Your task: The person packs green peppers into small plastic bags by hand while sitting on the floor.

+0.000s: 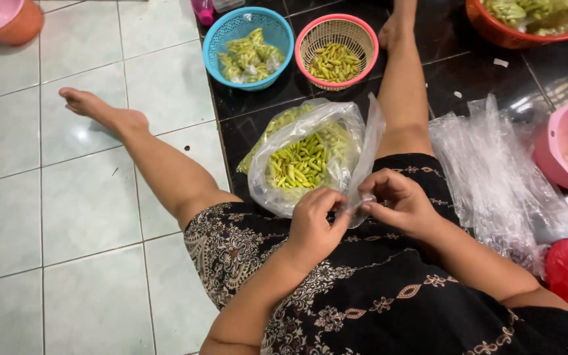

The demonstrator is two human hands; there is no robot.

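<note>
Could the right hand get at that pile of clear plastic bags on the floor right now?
Probably yes. The pile of clear bags lies just beside the right hand with nothing between, though that hand is pinching a small bag together with the left hand.

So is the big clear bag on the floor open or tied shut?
Open: the clear bag gapes upward, green chillies visible through its mouth, no knot.

The tiled floor (87, 217) (pale green tiles at left, glossy black at right) carries a round blue plastic basket (218, 39) and a pink plastic basket (366, 36). A heap of clear plastic bags (494, 177) lies beside a large clear bag of green chillies (310, 158).
</note>
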